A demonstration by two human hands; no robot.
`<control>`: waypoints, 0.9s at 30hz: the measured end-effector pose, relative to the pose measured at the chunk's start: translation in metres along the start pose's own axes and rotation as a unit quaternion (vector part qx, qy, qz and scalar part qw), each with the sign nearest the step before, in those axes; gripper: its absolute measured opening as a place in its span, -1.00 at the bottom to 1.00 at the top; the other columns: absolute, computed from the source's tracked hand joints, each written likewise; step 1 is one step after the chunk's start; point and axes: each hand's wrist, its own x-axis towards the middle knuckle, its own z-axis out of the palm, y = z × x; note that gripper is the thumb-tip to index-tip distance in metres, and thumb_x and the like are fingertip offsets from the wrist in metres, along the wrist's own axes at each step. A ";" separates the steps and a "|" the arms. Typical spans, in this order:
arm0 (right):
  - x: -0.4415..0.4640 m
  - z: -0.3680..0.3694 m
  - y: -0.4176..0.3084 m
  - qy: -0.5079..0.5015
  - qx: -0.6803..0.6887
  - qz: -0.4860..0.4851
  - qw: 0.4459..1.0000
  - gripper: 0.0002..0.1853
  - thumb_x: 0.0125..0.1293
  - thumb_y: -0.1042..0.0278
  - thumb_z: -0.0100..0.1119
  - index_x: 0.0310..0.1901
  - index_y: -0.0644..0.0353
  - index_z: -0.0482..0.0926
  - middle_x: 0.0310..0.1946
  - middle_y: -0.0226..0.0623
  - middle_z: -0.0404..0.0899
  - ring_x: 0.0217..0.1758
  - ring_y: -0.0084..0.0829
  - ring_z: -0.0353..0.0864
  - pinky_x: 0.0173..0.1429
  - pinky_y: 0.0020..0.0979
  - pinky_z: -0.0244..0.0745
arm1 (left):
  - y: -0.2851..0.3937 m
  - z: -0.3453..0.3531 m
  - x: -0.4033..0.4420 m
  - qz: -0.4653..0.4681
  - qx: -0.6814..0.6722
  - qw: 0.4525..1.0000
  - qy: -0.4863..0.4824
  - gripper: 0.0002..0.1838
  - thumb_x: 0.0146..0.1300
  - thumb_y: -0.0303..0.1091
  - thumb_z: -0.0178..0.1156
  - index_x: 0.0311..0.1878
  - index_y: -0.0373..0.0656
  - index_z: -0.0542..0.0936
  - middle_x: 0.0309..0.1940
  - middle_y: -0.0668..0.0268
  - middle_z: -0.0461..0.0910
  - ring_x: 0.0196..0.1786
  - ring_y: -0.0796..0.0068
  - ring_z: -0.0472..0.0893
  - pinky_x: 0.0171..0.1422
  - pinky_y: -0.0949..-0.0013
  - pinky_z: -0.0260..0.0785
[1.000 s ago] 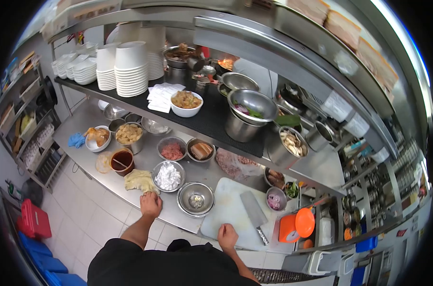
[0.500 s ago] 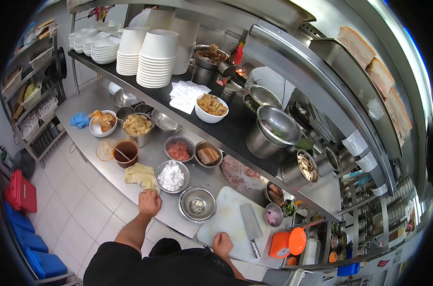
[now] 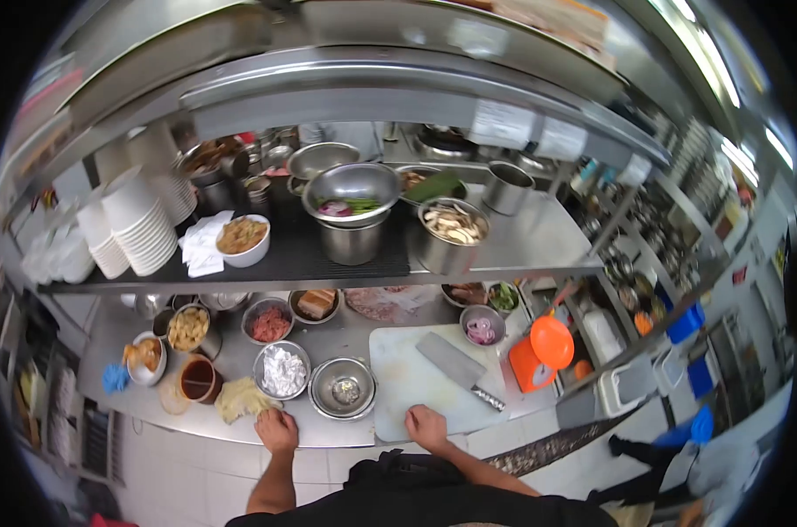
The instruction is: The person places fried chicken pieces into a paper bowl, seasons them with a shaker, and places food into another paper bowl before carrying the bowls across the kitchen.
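My left hand (image 3: 277, 430) rests at the front edge of the steel counter, fingers slightly apart and holding nothing. Just beyond it lies a crumpled yellowish cloth (image 3: 243, 400), beside a steel bowl with white foil-like contents (image 3: 282, 371). On the near edge of the white cutting board (image 3: 407, 378) sits my right hand (image 3: 426, 426), its fingers curled in with nothing visible in them. A cleaver (image 3: 451, 359) lies on the board, handle toward the right front. Between my hands stand nested steel bowls (image 3: 343, 389) with small bits inside.
Bowls of minced meat (image 3: 267, 322), pork belly (image 3: 317, 304) and sliced onion (image 3: 482, 327) line the back. An orange scale (image 3: 533, 362) stands right of the board. The raised shelf (image 3: 284, 279) holds white tubs (image 3: 139, 224) and pots. Another person (image 3: 714, 465) is at lower right.
The view has swung to the right, bringing the other person and more right-hand shelving into sight. Both hands stay at the counter edge, and the bowls, cloth and cleaver keep their places.
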 end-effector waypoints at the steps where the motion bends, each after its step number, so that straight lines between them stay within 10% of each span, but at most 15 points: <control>1: 0.001 -0.003 -0.001 -0.003 0.004 0.003 1.000 -0.88 0.35 0.29 0.30 -0.27 0.12 0.63 -0.44 -0.22 0.65 -0.38 -0.08 0.70 -0.28 -0.10 0.56 | -0.001 0.000 0.000 0.001 0.007 1.000 -0.010 -0.86 0.25 -0.28 0.22 -0.31 -0.14 0.55 -0.22 0.11 0.58 0.01 -0.01 0.54 0.13 -0.05 0.31; 27: 0.004 -0.004 -0.002 0.009 0.021 -0.012 1.000 -0.90 0.38 0.32 0.27 -0.28 0.11 0.59 -0.42 -0.22 0.64 -0.39 -0.06 0.67 -0.32 -0.08 0.55 | -0.002 0.002 0.000 0.009 -0.001 1.000 -0.003 -0.86 0.26 -0.28 0.22 -0.32 -0.12 0.55 -0.25 0.14 0.57 -0.03 0.01 0.56 0.12 -0.04 0.34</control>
